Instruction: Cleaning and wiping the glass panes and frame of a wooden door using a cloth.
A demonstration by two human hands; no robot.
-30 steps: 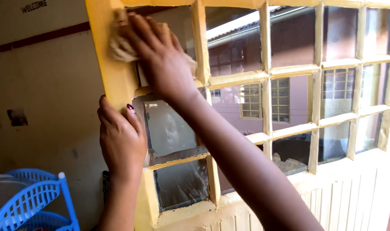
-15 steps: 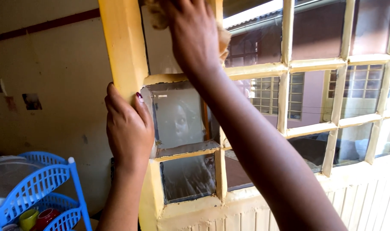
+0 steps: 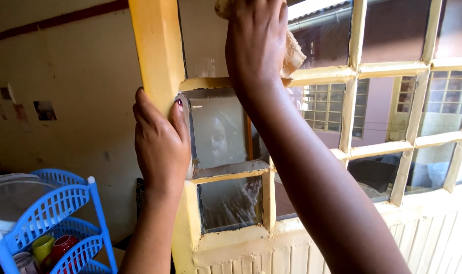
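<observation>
Cloth (image 3: 292, 50) under right hand (image 3: 254, 45) on pane, seemingly pressed, left hand (image 3: 160, 142) gripping frame (image 3: 157, 56)

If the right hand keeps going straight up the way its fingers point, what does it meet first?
Likely only more glass: the right hand presses a tan cloth on the upper pane, fingers upward. The pane's top edge lies beyond the picture, so I cannot tell further.
</observation>
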